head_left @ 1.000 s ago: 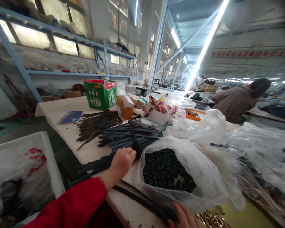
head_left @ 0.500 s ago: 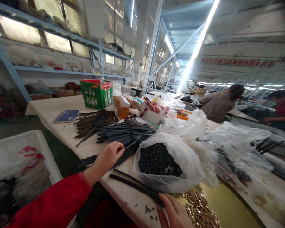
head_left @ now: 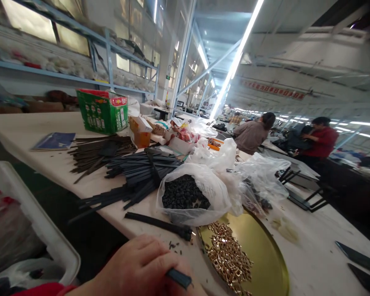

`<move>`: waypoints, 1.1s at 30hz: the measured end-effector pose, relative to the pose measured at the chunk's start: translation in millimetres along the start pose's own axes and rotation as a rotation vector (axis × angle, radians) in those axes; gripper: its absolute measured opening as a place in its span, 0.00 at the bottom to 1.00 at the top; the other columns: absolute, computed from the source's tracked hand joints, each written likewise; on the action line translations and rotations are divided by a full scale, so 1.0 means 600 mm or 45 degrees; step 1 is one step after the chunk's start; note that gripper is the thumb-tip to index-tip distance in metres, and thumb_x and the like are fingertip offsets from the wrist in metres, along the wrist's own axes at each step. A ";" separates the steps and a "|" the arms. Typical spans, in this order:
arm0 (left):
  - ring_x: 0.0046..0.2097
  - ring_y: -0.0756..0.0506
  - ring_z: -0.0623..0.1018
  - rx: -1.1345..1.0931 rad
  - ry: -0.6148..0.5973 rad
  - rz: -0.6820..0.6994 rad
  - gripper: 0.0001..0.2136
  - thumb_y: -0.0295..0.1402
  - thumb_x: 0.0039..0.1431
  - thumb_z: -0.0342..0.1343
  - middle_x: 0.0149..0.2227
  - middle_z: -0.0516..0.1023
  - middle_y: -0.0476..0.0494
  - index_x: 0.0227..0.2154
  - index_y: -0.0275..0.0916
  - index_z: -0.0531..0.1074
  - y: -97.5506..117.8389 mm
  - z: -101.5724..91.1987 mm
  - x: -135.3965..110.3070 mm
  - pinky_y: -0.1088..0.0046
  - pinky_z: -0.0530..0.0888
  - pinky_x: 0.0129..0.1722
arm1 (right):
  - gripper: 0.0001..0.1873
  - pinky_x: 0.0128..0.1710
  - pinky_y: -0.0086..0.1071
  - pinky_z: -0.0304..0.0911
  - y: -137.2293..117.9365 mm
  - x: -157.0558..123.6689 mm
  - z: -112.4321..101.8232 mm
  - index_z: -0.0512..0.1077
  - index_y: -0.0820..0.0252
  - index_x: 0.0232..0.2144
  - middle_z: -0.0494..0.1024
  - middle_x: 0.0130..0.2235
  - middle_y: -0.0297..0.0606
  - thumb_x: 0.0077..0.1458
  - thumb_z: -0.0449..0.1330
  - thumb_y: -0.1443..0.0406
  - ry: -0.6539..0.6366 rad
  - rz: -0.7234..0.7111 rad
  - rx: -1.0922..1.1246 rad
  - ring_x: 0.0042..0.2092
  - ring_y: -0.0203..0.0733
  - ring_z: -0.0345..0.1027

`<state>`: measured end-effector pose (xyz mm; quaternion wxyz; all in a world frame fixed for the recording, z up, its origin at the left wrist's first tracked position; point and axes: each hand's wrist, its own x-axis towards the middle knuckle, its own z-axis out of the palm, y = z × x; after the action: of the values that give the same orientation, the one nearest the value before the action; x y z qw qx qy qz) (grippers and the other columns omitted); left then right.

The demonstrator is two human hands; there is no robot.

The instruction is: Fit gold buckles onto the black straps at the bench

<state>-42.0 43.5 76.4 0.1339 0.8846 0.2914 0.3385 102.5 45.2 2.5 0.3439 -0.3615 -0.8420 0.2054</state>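
My left hand [head_left: 138,267], in a red sleeve, sits at the bottom edge with its fingers curled round the end of a short black strip [head_left: 179,278]. A long black strap [head_left: 157,222] lies on the table just beyond it. Behind that stands an open plastic bag of small black pieces [head_left: 185,193]. To the right of the hand is a round gold tray [head_left: 265,255] holding a heap of gold chain links [head_left: 228,257]. My right hand is out of sight.
Piles of black strips [head_left: 142,168] and brown strips [head_left: 98,150] cover the table's middle, with a green box [head_left: 103,111] and a blue booklet [head_left: 54,140] behind. A white crate [head_left: 33,222] stands at left. Two people [head_left: 253,133] work further right.
My left hand has drawn back from the strip pile to the near table edge, now closed on a black strip. My right hand has left the view. The view has swung right.
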 end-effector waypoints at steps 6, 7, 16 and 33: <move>0.16 0.54 0.59 -1.133 0.095 -1.158 0.14 0.42 0.59 0.44 0.16 0.62 0.55 0.35 0.37 0.69 -0.087 0.040 0.001 0.79 0.58 0.18 | 0.15 0.42 0.37 0.65 0.164 0.089 -0.084 0.71 0.61 0.43 0.77 0.41 0.44 0.56 0.49 0.67 -0.016 0.303 -0.419 0.41 0.45 0.71; 0.16 0.55 0.57 -1.329 0.143 -1.311 0.13 0.40 0.57 0.46 0.16 0.61 0.56 0.36 0.36 0.68 -0.100 0.047 0.004 0.80 0.56 0.17 | 0.17 0.43 0.39 0.65 0.199 0.112 -0.090 0.69 0.64 0.46 0.76 0.44 0.47 0.56 0.49 0.67 -0.010 0.345 -0.469 0.42 0.47 0.71; 0.25 0.52 0.71 -2.084 0.311 -1.799 0.14 0.21 0.47 0.50 0.26 0.72 0.45 0.40 0.30 0.66 -0.158 0.085 0.029 0.79 0.65 0.24 | 0.21 0.53 0.47 0.51 0.329 0.210 -0.049 0.71 0.59 0.47 0.68 0.53 0.49 0.52 0.56 0.58 -0.277 0.294 -0.697 0.53 0.55 0.60; 0.31 0.49 0.76 -2.228 0.209 -1.701 0.14 0.25 0.52 0.53 0.32 0.76 0.40 0.43 0.31 0.65 -0.148 0.089 -0.004 0.76 0.71 0.30 | 0.05 0.40 0.37 0.57 0.276 0.090 -0.108 0.74 0.56 0.32 0.75 0.36 0.40 0.53 0.58 0.66 -0.522 0.265 -1.093 0.40 0.47 0.66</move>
<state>-44.9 110.1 -2.7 0.8499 0.1236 0.3787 0.3451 200.2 200.2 -28.6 -0.0316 -0.5049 -0.8605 -0.0599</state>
